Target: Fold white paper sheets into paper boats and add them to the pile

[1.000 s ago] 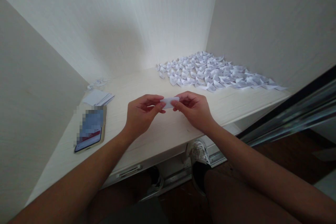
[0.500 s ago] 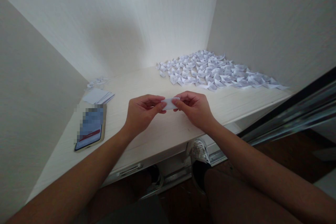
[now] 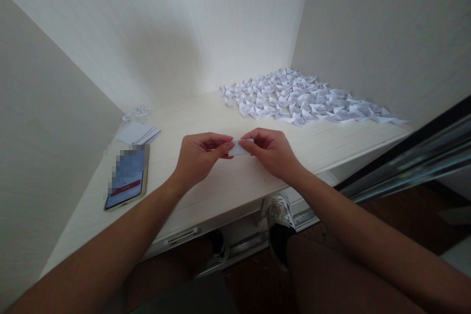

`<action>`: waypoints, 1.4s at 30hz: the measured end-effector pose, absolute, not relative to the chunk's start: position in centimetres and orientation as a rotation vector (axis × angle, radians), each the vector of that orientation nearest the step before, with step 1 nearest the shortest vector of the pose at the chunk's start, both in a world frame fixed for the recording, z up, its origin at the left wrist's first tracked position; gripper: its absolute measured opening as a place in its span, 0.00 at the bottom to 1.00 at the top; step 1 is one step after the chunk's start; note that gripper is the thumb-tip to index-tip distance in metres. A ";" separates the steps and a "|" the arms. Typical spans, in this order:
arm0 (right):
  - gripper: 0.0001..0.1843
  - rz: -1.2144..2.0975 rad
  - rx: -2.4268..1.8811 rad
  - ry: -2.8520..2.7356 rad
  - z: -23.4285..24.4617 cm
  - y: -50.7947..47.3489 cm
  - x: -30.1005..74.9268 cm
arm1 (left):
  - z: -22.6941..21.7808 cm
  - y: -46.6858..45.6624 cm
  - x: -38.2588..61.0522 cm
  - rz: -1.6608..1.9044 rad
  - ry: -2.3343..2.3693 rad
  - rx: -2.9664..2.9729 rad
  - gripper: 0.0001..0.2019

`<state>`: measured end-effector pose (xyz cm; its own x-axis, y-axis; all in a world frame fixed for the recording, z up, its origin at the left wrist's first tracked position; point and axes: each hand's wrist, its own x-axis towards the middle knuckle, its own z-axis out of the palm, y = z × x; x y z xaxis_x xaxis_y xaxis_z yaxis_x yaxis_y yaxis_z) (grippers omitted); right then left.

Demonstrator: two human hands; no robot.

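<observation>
A small white folded paper slip (image 3: pixel 240 148) is pinched between both my hands just above the pale wooden shelf (image 3: pixel 221 186). My left hand (image 3: pixel 200 157) grips its left end with thumb and fingers closed. My right hand (image 3: pixel 268 151) pinches its right end in the same way. Most of the slip is hidden by my fingertips.
A big heap of small folded white paper pieces (image 3: pixel 298 98) covers the shelf's back right corner. A phone (image 3: pixel 127 177) lies at the left, with a stack of white paper sheets (image 3: pixel 138 133) behind it and a few folded scraps (image 3: pixel 137 114) by the wall. Walls close in on three sides.
My fingers have closed in further over the slip, so less of it shows. The hands stay in nearly the same place.
</observation>
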<state>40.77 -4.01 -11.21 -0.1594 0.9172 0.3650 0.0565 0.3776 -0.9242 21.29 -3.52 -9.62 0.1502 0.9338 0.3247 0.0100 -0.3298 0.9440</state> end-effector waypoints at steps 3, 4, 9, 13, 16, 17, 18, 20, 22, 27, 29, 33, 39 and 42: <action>0.11 0.954 -0.922 -1.602 -11.2 -3.9 40.8 | -9.7 -3.5 21.2 1.296 0.953 1.560 0.09; 0.11 0.948 -0.928 -1.612 -11.2 -3.9 40.8 | -9.7 -3.5 21.2 1.287 0.956 1.554 0.10; 0.10 0.895 -0.957 -1.626 -11.3 -3.9 40.9 | -10.0 -3.4 21.2 1.257 0.955 1.464 0.17; 0.10 0.899 -0.948 -1.648 -11.2 -4.0 40.8 | -10.0 -3.2 21.0 1.289 0.959 1.484 0.16; 0.11 0.908 -0.959 -1.683 -11.1 -3.9 40.7 | -9.8 -3.2 20.9 1.285 0.966 1.483 0.15; 0.11 0.908 -0.964 -1.695 -11.1 -3.9 40.7 | -9.7 -3.3 20.9 1.275 0.963 1.475 0.15; 0.11 0.908 -0.969 -1.705 -11.1 -3.9 40.8 | -9.7 -3.3 20.9 1.260 0.958 1.463 0.16; 0.11 0.897 -0.979 -1.701 -11.2 -3.8 40.8 | -9.7 -3.5 21.0 1.209 0.943 1.426 0.18; 0.11 0.875 -0.992 -1.676 -11.3 -3.7 40.9 | -9.7 -3.6 21.1 1.149 0.941 1.383 0.20; 0.11 0.851 -1.020 -1.636 -11.4 -3.5 41.0 | -9.8 -3.7 21.4 1.146 0.955 1.342 0.21; 0.11 0.863 -1.012 -1.608 -11.4 -3.5 41.0 | -9.9 -3.7 21.5 1.160 0.948 1.328 0.22; 0.11 0.898 -0.979 -1.554 -11.2 -3.5 41.1 | -10.2 -3.7 21.5 1.168 0.927 1.319 0.21; 0.11 0.936 -0.939 -1.514 -11.2 -3.5 41.1 | -10.2 -3.7 21.8 1.273 0.899 1.351 0.22; 0.11 0.963 -0.938 -1.468 -11.3 -3.4 41.1 | -10.3 -3.9 22.1 1.283 0.903 1.315 0.23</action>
<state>41.08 -3.41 -11.31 -0.0945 0.9310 0.3527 0.0473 0.3580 -0.9325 22.13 -3.87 -10.30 0.1429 0.9702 0.1954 -0.1436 -0.1750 0.9740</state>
